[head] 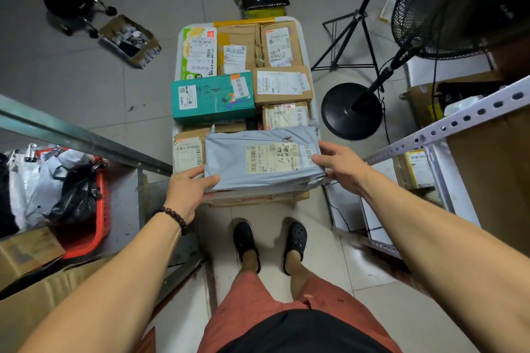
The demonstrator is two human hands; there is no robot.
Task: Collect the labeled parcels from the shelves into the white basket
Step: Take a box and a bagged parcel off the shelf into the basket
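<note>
Grey plastic mailer parcel (pixel 258 163) with a pale printed label (pixel 272 157) on its upper face is held flat between both hands, over the near end of the white plastic basket (pixel 177 60). The left hand (pixel 189 189) grips its near left corner, thumb on top and fingers beneath. A dark beaded bracelet (pixel 172 216) sits on that wrist. The right hand (pixel 341 166) clasps the opposite end, fingertips lying on the label's edge.

Beyond the left hand's fingers, a teal cardboard box (pixel 212 99) lies on the parcels packed in the basket. Beyond the right hand's thumb lies a brown cardboard box (pixel 282 84). Outward from the right hand runs a perforated grey metal shelf rail (pixel 447 123), and a round black fan base (pixel 351 110) stands past it. Outward from the left wrist sits a red plastic basket (pixel 97 209).
</note>
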